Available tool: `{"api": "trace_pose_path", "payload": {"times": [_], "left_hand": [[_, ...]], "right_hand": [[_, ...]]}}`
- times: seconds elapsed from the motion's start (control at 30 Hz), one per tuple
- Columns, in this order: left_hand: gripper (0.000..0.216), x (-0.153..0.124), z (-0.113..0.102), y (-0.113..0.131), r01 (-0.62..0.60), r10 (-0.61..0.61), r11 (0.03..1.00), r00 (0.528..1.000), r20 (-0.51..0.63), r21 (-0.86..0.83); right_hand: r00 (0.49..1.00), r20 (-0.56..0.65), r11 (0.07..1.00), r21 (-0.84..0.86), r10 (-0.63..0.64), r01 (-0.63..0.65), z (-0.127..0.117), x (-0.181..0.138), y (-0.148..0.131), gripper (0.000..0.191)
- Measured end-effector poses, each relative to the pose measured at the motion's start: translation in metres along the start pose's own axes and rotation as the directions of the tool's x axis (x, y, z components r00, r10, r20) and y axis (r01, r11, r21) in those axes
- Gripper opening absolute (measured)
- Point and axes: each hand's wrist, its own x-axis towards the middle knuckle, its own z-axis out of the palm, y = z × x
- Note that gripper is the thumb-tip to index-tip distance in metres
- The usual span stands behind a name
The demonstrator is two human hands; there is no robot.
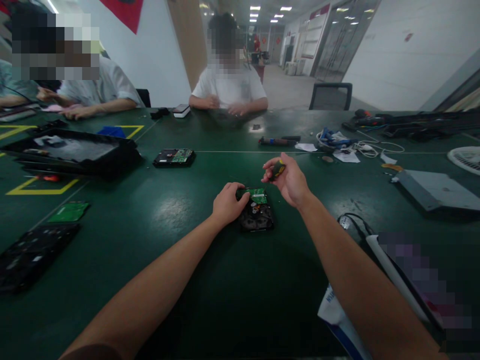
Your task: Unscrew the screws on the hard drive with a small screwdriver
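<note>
In the head view my left hand (229, 204) grips the upper left edge of a black device casing (257, 220). Its thumb lies near the green circuit board (258, 195) inside the casing, and the fingers reach behind the edge. The casing lies flat on the dark green table, with small wires and metal parts showing in its middle. My right hand (289, 180) is raised to the right of the casing, apart from it. Its fingers are closed around a screwdriver (278, 170) with a yellow and black handle; the shaft cannot be made out.
Another opened device (174, 157) lies further back, left of centre. On the left are a black tray (82, 150), a loose green board (69, 212) and a black casing (37, 255). A grey metal box (438, 190) stands right. Two people (228, 85) (101, 85) sit across the table.
</note>
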Motion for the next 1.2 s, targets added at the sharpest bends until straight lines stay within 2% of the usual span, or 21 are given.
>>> {"api": "trace_pose_path", "payload": {"times": [0.1,0.2,0.33,0.47,0.6,0.73,0.97,1.2], "left_hand": [[0.03,0.0001,-0.0001,-0.0003,-0.005,0.005,1.0,1.0,0.0,-0.003],[0.029,0.0003,-0.0001,-0.0003,0.001,-0.001,1.0,1.0,0.0,-0.004],[0.03,0.0005,-0.0009,0.0004,0.003,-0.003,1.0,1.0,0.004,-0.007],[0.03,0.0002,-0.0015,0.0014,0.011,-0.011,1.0,1.0,0.007,-0.004],[0.03,-0.0001,-0.0007,0.0013,0.011,-0.011,1.0,1.0,0.003,0.0],[0.031,0.0,0.0002,0.0002,0.006,-0.006,1.0,1.0,-0.002,0.001],[0.03,0.0,0.0006,-0.0007,0.002,-0.002,1.0,1.0,-0.005,-0.003],[0.029,-0.0001,-0.0009,0.0005,0.008,-0.008,1.0,1.0,0.005,-0.009]], "right_hand": [[1.0,0.0,1.0,0.005,-0.002,0.002,-0.0007,-0.0004,-0.0009,0.044],[0.999,-0.039,1.0,-0.015,-0.01,0.01,-0.0016,0.0001,0.0012,0.037],[0.998,-0.064,0.999,-0.035,-0.023,0.021,-0.0021,0.0013,0.0049,0.039],[0.999,-0.027,0.999,-0.036,-0.042,0.041,-0.0014,0.0019,0.0052,0.041],[0.997,-0.021,0.995,-0.074,-0.068,0.067,-0.0017,0.0026,0.0044,0.052],[0.999,-0.016,0.999,-0.025,-0.043,0.042,-0.0028,0.0029,0.0038,0.06],[0.998,-0.03,0.999,0.004,-0.05,0.05,-0.0021,0.0027,0.0053,0.039],[1.0,0.0,0.999,-0.014,-0.03,0.03,-0.0021,-0.0013,0.0027,0.035]]}}
